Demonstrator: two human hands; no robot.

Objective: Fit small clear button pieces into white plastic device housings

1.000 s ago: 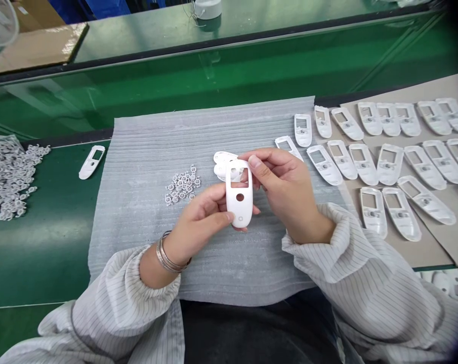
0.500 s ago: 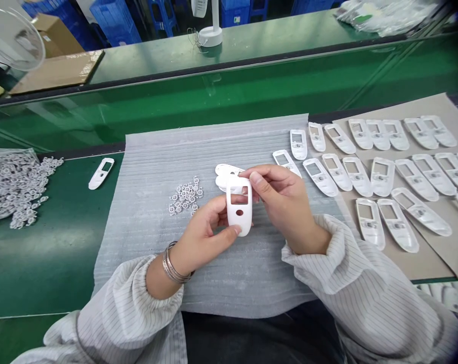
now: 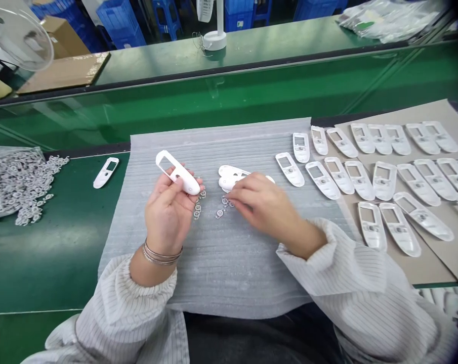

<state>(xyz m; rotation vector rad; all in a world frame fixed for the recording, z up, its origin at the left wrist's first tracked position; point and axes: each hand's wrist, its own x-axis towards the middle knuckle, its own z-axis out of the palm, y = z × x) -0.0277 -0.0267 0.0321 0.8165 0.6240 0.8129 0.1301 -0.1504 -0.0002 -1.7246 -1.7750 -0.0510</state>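
My left hand point(image 3: 168, 207) is palm up and holds a white plastic device casing point(image 3: 177, 172) with a rectangular window, tilted across the fingers. My right hand point(image 3: 266, 205) is low over the grey foam sheet point(image 3: 221, 273), its fingertips among small white plastic rings point(image 3: 224, 203). I cannot tell whether those fingers hold a ring. Much of the ring pile is hidden beneath my hands, with a few rings showing by my left fingers point(image 3: 197, 208). Other white casings point(image 3: 229, 177) lie stacked just beyond my right fingers.
Rows of white casings point(image 3: 380, 177) lie on tan card sheets point(image 3: 433, 114) to the right. A bag of small rings point(image 3: 16, 187) and a single casing point(image 3: 106, 172) lie on the green bench to the left. Beyond a glass panel stand a fan and blue crates.
My hands have parted. My right hand has let go of the casing and dropped to the rings, while my left hand has carried the casing left and tilted it onto its side.
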